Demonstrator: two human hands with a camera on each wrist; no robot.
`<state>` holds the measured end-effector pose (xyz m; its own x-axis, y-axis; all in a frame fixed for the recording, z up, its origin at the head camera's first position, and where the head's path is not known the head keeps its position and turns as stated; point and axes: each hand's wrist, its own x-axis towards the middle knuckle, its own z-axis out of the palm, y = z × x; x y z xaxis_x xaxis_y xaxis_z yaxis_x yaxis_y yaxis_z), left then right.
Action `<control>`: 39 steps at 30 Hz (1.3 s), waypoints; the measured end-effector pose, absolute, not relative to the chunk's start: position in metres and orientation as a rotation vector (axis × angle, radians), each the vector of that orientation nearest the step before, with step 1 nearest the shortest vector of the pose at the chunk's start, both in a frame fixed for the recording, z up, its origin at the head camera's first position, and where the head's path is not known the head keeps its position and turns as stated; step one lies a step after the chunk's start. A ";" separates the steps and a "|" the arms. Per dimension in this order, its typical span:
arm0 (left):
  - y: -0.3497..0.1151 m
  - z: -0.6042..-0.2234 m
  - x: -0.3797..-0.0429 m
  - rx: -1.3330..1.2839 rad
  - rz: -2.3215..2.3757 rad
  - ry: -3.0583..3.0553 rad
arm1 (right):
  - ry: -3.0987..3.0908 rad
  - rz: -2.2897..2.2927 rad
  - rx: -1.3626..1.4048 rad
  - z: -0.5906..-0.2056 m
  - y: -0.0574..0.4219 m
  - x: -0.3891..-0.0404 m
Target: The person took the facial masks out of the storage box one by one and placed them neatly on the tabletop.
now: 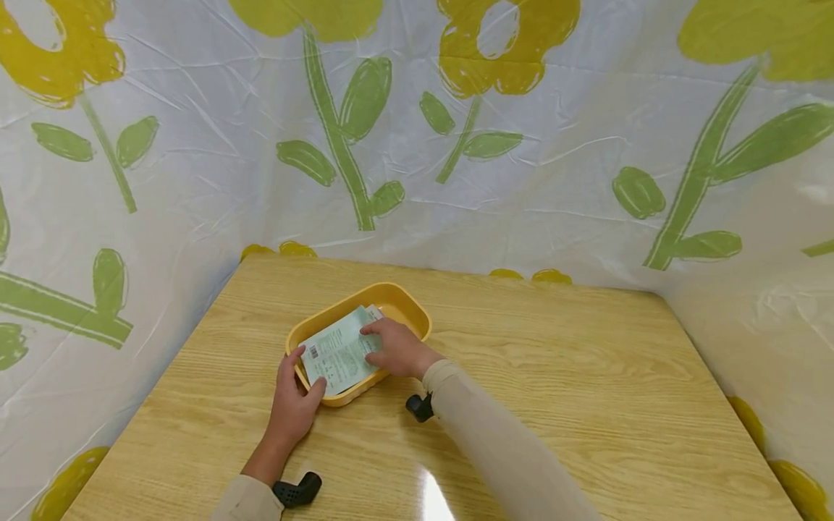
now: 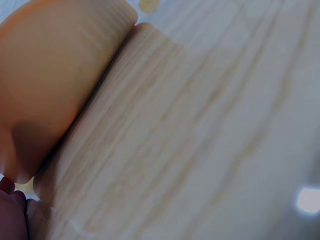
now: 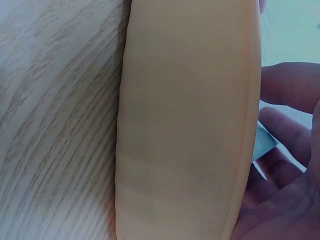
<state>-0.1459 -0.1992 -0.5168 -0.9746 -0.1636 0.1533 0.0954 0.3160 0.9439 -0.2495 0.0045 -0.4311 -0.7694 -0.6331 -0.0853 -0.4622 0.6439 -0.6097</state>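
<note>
Pale-green packet (image 1: 339, 352) lies inside the yellow tray (image 1: 402, 307) on the worktop (image 1: 554, 376). Left hand (image 1: 295, 402), thumb and forefinger spread apart, touches the tray's near-left corner. Right hand (image 1: 400, 349) touches the packet; whether it pinches cannot be determined.

Left grip (image 1: 293, 407) touches a yellow tray (image 1: 399, 302), right grip (image 1: 402, 349) a pale green packet (image 1: 339, 356) inside.

We find a screened-off work space: creased white sheeting (image 1: 547, 210), printed with yellow flowers (image 1: 313, 14) and green leaves (image 1: 367, 98), hangs behind and on both sides of a wood-grain table (image 1: 554, 362). We cannot determine whether it stands in a home, lab or office.
</note>
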 end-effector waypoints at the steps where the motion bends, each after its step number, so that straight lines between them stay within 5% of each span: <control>1: -0.199 -0.516 -0.146 0.063 -1.719 -2.358 | 2.582 -0.833 -0.894 -0.432 0.004 -0.249; 39: -0.199 -0.516 -0.145 0.082 -1.733 -2.360 | 2.676 -1.347 -0.909 -0.436 0.028 -0.234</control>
